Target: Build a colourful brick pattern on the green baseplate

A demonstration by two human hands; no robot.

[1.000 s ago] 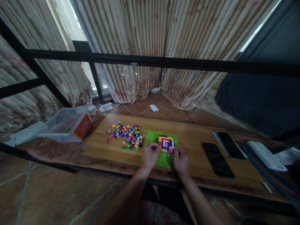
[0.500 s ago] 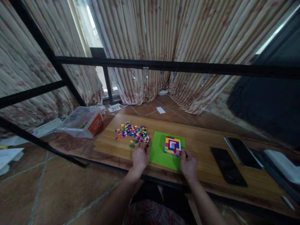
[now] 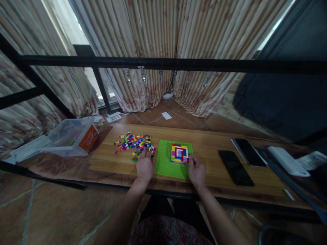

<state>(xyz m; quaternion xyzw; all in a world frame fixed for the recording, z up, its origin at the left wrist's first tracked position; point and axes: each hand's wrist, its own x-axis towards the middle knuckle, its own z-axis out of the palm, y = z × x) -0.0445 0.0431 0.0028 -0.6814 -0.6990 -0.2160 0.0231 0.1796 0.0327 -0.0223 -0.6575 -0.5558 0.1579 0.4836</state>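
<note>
A layered square of colourful building bricks (image 3: pixel 180 153) stands on a green baseplate (image 3: pixel 163 163). My right hand (image 3: pixel 197 170) is at its near right corner, thumb and forefinger pinched together with a bit of red brick showing at their tips. Whether that brick is attached to the square I cannot tell. To the left lies a scattered pile of loose bricks (image 3: pixel 135 141). My left hand (image 3: pixel 145 167) rests at the pile's near right edge, fingers curled down. Something small and dark shows by its fingertips, too small to name.
Everything stands on a wooden board (image 3: pixel 107 160). A clear plastic box (image 3: pixel 68 137) with an orange label sits left of it. Two dark phones (image 3: pixel 236 168) and a white device (image 3: pixel 287 161) lie at the right. A black rail (image 3: pixel 153 63) crosses beyond the board.
The camera view has turned slightly right, so the scene sits further left. Both hands keep about the same places at the pile and the brick square.
</note>
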